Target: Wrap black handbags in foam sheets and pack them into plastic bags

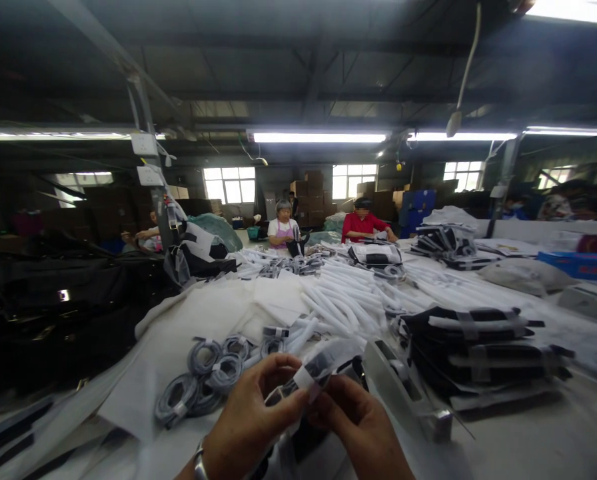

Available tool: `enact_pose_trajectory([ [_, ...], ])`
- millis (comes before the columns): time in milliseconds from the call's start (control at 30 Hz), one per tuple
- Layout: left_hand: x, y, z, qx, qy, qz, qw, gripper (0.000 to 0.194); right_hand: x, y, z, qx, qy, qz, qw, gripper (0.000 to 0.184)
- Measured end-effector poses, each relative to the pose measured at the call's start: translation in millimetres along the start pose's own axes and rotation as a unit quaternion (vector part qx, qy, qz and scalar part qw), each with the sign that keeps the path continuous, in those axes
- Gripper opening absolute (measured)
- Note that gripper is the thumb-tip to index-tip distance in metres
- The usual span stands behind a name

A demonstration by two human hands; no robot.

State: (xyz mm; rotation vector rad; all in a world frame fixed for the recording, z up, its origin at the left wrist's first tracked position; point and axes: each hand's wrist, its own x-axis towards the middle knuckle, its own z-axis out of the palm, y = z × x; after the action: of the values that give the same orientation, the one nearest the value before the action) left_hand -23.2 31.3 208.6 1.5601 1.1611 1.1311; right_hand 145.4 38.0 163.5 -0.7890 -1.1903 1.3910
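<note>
My left hand (256, 413) is closed round a dark strap-like piece (321, 363) wrapped in clear film, its thumb and forefinger pinching either side of a white band (306, 379). At the other end of that band, my right hand (358, 420) is closed too, fingertips pressed against the wrapped piece. Beneath both hands lies dark material, mostly hidden. A grey tape dispenser (403, 383) stands just right of my right hand. Several coiled grey straps (203, 357) with white bands lie left of my left hand.
Black pieces with white wrapping (478, 353) are stacked at the right. White tubes (346, 297) spread over the table's middle. Black bags (68, 307) are heaped at the left. Two co-workers, one in a red top (368, 227), work across the table. A cord with a switch (453, 123) hangs overhead.
</note>
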Motion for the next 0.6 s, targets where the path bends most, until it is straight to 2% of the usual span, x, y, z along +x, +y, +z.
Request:
enact_pose_trajectory([
  [167,-0.9,-1.1,2.6,0.013,0.009,0.012,1.0,0.029,0.2,8.7,3.8,0.052,0.004,0.012,0.999,0.033],
  [300,-1.5,1.7,3.7,0.015,0.013,0.005,1.0,0.032,2.1,15.5,7.2,0.048,-0.005,-0.03,0.998,0.033],
  [400,-2.5,5.7,4.4,0.011,0.007,0.003,1.0,0.032,3.3,15.9,8.6,0.025,0.012,-0.054,0.998,0.037],
  [600,-4.6,4.8,4.3,0.009,-0.003,0.008,1.0,0.032,5.4,12.5,11.1,0.062,0.039,-0.048,0.996,0.04],
])
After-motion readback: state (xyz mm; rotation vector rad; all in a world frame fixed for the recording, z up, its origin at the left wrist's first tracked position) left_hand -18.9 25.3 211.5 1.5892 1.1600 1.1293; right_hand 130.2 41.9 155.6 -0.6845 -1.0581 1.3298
